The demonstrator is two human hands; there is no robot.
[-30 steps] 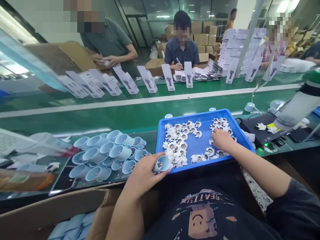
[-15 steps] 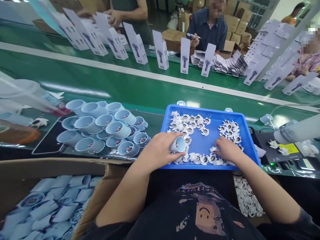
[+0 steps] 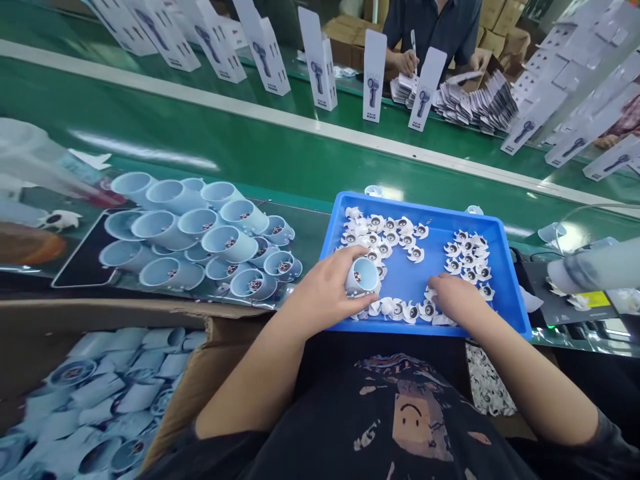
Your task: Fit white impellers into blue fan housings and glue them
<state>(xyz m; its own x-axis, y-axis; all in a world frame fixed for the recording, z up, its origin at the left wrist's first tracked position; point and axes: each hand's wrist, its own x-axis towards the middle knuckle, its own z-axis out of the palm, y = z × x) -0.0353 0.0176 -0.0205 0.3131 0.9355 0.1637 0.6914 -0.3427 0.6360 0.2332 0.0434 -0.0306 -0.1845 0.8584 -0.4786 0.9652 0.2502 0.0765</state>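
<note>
My left hand [image 3: 325, 293] is closed round a pale blue cylindrical shell [image 3: 362, 275], its open end facing me, held over the near left part of a blue tray [image 3: 505, 267]. The tray holds several small white fan blades [image 3: 385, 243] in two groups. My right hand [image 3: 457, 300] rests palm down on the tray's near edge, fingers curled over a few blades [image 3: 417, 311]; whether it grips one is hidden.
A pile of the same pale blue shells [image 3: 200, 233] lies left of the tray, and more fill a cardboard box [image 3: 90, 393] at lower left. A green conveyor belt [image 3: 250, 147] runs behind, with upright white product cartons [image 3: 320, 60]. A person across it handles papers [image 3: 475, 100].
The camera has tilted down. My left hand has carried the shell from the tray's near left corner further over the tray. My right hand has slid from the right blade group to the near edge.
</note>
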